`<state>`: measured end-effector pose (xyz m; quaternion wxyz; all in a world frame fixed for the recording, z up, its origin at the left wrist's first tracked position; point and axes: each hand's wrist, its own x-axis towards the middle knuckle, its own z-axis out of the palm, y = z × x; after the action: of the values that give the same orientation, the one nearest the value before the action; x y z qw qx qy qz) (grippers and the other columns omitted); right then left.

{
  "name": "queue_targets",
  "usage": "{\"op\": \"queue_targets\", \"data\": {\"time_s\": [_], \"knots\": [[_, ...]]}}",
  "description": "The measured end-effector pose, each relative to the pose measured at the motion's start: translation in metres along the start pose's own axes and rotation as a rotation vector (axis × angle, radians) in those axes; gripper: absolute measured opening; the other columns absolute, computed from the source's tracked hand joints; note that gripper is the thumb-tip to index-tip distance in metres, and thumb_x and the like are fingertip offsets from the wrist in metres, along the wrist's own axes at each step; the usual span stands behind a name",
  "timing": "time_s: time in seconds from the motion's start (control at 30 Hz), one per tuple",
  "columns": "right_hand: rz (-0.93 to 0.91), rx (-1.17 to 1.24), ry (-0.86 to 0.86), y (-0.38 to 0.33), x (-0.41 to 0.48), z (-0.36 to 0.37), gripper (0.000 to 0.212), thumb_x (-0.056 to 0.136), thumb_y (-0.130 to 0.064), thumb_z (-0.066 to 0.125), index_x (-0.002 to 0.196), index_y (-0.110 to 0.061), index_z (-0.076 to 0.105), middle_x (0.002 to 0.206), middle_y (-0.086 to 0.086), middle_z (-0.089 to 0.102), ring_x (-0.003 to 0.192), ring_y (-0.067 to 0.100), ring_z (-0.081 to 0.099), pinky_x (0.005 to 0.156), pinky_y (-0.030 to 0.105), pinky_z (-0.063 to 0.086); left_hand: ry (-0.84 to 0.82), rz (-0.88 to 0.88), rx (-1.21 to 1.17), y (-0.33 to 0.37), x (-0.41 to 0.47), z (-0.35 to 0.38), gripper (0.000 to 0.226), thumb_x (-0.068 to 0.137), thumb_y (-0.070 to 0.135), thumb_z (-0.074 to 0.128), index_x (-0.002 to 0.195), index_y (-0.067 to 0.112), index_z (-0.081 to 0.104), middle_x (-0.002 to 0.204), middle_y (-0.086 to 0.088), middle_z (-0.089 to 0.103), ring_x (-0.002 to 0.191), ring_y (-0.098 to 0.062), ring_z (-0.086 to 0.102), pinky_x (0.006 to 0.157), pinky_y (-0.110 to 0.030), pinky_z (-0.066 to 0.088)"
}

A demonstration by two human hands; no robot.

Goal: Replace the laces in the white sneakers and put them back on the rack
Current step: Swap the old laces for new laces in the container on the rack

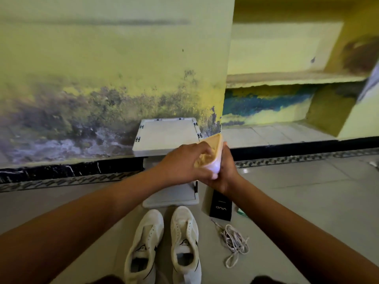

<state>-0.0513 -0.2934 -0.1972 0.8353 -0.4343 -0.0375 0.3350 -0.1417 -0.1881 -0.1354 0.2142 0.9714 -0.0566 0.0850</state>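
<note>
though laceless, white sneakers (184,232) side by side; left hand (181,161), right hand (226,171) tight around pouch (214,149)

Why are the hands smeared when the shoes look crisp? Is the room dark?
Head view: left hand, right hand and the packet they hold are motion-blurred; the white sneakers and loose laces lie sharper; light is dim, with faint glare on the floor tiles.

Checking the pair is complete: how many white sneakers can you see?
2. The left sneaker stands on the floor at bottom centre; the right sneaker stands close beside it. No others show.
</note>
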Motion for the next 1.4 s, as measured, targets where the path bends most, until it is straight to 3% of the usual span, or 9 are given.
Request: {"op": "queue_targets", "data": {"time_s": [0.23, 0.4, 0.57, 0.73, 0.87, 0.97, 1.1, 1.2, 1.4], "knots": [[-0.043, -0.049, 0.066, -0.004, -0.030, 0.021, 0.068, 0.090, -0.066, 0.032, 0.126, -0.011, 0.048, 0.125, 0.019, 0.054, 0.110, 0.030, 0.055, 0.089, 0.041, 0.047, 0.109, -0.114, -0.034, 0.022, -0.010, -0.001, 0.071, 0.066, 0.056, 0.065, 0.128, 0.022, 0.057, 0.121, -0.006, 0.065, 0.103, -0.022, 0.062, 0.085, -0.032, 0.050], [-0.006, -0.143, 0.217, 0.015, -0.012, -0.002, 0.082, 0.084, -0.071, 0.039, 0.144, -0.015, 0.035, 0.138, 0.019, 0.048, 0.120, 0.036, 0.051, 0.102, 0.053, 0.041, 0.107, -0.105, -0.220, 0.002, -0.013, 0.009, 0.064, 0.061, 0.054, 0.041, 0.089, 0.004, 0.068, 0.082, -0.018, 0.067, 0.075, -0.026, 0.061, 0.066, -0.036, 0.044], [-0.027, -0.199, 0.078, 0.021, -0.006, -0.007, 0.058, 0.096, -0.056, 0.027, 0.133, -0.014, 0.045, 0.122, 0.013, 0.059, 0.099, 0.024, 0.061, 0.087, 0.039, 0.050, 0.042, -0.270, -0.154, -0.001, 0.002, 0.014, 0.067, 0.064, 0.043, 0.051, 0.128, 0.022, 0.048, 0.120, -0.005, 0.062, 0.105, -0.023, 0.060, 0.084, -0.034, 0.050], [0.061, -0.364, 0.005, 0.046, -0.002, -0.010, 0.049, 0.092, -0.059, 0.036, 0.118, -0.023, 0.056, 0.108, 0.004, 0.068, 0.097, 0.019, 0.065, 0.081, 0.032, 0.053, -0.088, -0.390, -0.276, -0.019, 0.018, 0.010, 0.081, 0.084, 0.015, 0.058, 0.150, 0.034, 0.013, 0.140, -0.010, 0.042, 0.105, -0.028, 0.056, 0.061, -0.024, 0.044], [0.067, -0.368, -0.010, 0.054, -0.001, -0.019, 0.044, 0.092, -0.055, 0.041, 0.111, -0.021, 0.060, 0.096, 0.002, 0.072, 0.087, 0.016, 0.069, 0.067, 0.027, 0.056, -0.091, -0.406, -0.384, -0.034, 0.018, 0.013, 0.064, 0.075, 0.016, 0.064, 0.135, 0.028, 0.047, 0.133, -0.005, 0.050, 0.110, -0.028, 0.059, 0.085, -0.045, 0.055], [0.068, -0.348, -0.002, 0.056, -0.003, -0.018, 0.049, 0.091, -0.053, 0.044, 0.119, -0.016, 0.058, 0.099, 0.004, 0.070, 0.089, 0.018, 0.067, 0.070, 0.030, 0.055, 0.011, -0.345, -0.298, -0.038, 0.023, 0.019, 0.041, 0.077, 0.014, 0.067, 0.117, 0.020, 0.064, 0.125, -0.003, 0.060, 0.113, -0.021, 0.057, 0.093, -0.042, 0.050], [0.062, -0.328, -0.039, 0.061, -0.011, -0.016, 0.054, 0.089, -0.056, 0.044, 0.124, -0.016, 0.055, 0.114, 0.010, 0.067, 0.101, 0.023, 0.066, 0.086, 0.039, 0.054, 0.199, -0.361, -0.207, -0.046, 0.027, 0.020, 0.020, 0.081, 0.010, 0.060, 0.095, 0.017, 0.074, 0.105, -0.004, 0.070, 0.096, -0.022, 0.064, 0.086, -0.035, 0.053], [-0.019, -0.225, -0.098, 0.053, -0.016, -0.023, 0.070, 0.083, -0.064, 0.047, 0.130, -0.013, 0.050, 0.118, 0.012, 0.065, 0.107, 0.027, 0.064, 0.089, 0.045, 0.052, 0.422, -0.537, -0.469, -0.076, 0.020, 0.013, 0.023, 0.087, 0.003, 0.058, 0.073, 0.015, 0.072, 0.090, -0.013, 0.072, 0.082, -0.028, 0.068, 0.080, -0.040, 0.057], [-0.001, -0.130, -0.141, 0.048, -0.016, -0.030, 0.078, 0.079, -0.067, 0.043, 0.131, -0.009, 0.049, 0.109, 0.012, 0.067, 0.098, 0.027, 0.067, 0.071, 0.038, 0.055, 0.396, -0.595, -0.657, -0.089, 0.007, 0.025, 0.009, 0.086, 0.000, 0.062, 0.089, 0.006, 0.068, 0.095, -0.018, 0.068, 0.076, -0.023, 0.065, 0.075, -0.030, 0.056]]}}
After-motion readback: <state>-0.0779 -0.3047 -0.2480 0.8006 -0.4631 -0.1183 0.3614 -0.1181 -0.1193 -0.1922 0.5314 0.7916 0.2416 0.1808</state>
